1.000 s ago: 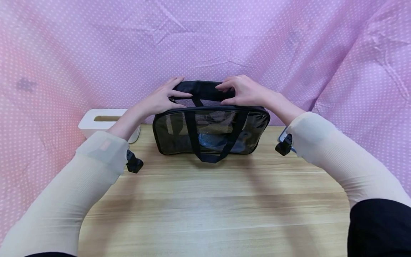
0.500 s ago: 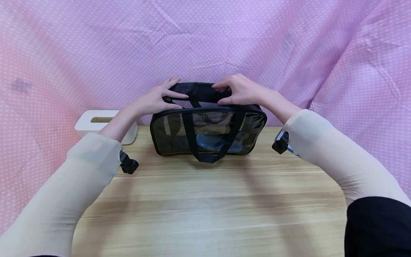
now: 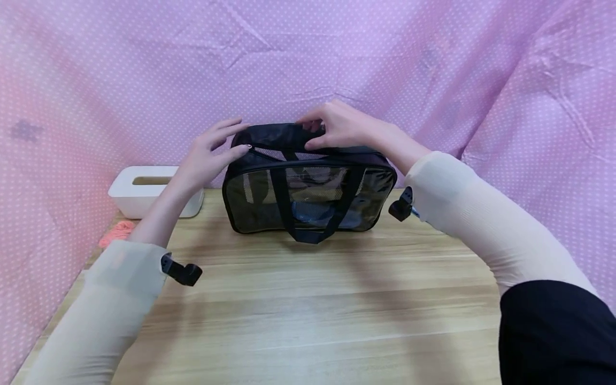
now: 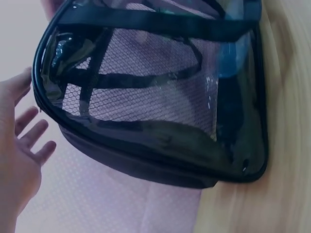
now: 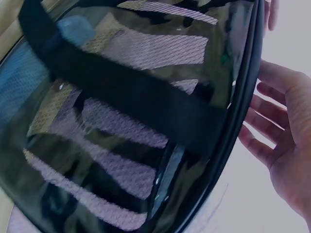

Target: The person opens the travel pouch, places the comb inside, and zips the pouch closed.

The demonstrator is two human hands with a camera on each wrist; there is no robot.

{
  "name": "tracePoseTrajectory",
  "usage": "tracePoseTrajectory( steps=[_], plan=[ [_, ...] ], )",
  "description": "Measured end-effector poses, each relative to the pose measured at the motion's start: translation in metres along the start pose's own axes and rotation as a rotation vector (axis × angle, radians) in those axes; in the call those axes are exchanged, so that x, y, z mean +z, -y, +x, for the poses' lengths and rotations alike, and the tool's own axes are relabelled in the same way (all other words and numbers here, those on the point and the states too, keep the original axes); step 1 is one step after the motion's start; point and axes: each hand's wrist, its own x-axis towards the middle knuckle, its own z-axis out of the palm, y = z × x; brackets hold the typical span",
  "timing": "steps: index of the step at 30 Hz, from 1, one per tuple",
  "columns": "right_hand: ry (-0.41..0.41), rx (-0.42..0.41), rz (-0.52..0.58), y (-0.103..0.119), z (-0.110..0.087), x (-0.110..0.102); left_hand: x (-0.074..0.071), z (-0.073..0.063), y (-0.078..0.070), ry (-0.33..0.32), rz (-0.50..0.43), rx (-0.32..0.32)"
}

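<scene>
A black bag [image 3: 257, 200] with a see-through front, mesh back and black strap handle [image 3: 308, 235] stands upright on the table. Its top zip is partly open, and a small zip pull [image 3: 249, 146] shows at the left. Something blue [image 3: 310, 211] lies inside. My left hand [image 3: 204, 158] is spread at the bag's top left corner, its thumb over the zip pull and its fingers loose. At the middle of the top, my right hand [image 3: 344, 125] pinches the black top panel between thumb and bent fingers. The zip there is hidden by the hand.
A white tissue box [image 3: 122, 190] stands at the back left, with a bundle of coral yarn [image 3: 117, 232] before it. A bluish object [image 3: 415, 212] shows partly under the right wrist. A pink dotted cloth [image 3: 298, 53] hangs close behind the bag.
My right hand has moved left along the bag's top, and the gap there looks narrower. My left hand has drawn back to the corner. The coral yarn has come into view.
</scene>
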Motion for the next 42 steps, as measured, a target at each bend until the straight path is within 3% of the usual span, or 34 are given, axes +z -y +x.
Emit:
tracePoseTrajectory(
  steps=[8, 14, 21, 27, 33, 42],
  plan=[
    [-0.029, -0.030, 0.006, 0.019, 0.021, 0.001, 0.017, -0.027, 0.014, -0.310, -0.097, -0.045],
    [-0.079, -0.059, 0.003, 0.034, 0.038, 0.008, 0.038, -0.051, 0.029, -0.446, -0.228, -0.073],
    [-0.063, -0.114, -0.130, 0.055, 0.051, 0.017, 0.061, -0.066, 0.041, -0.436, -0.314, -0.061],
    [0.004, -0.136, -0.296, 0.076, 0.058, 0.022, 0.071, -0.071, 0.043, -0.484, -0.336, -0.083],
    [0.032, -0.185, -0.354, 0.088, 0.064, 0.025, 0.083, -0.068, 0.047, -0.540, -0.341, -0.099],
    [0.093, -0.192, -0.423, 0.103, 0.075, 0.035, 0.087, -0.070, 0.052, -0.563, -0.292, -0.089]
  ],
)
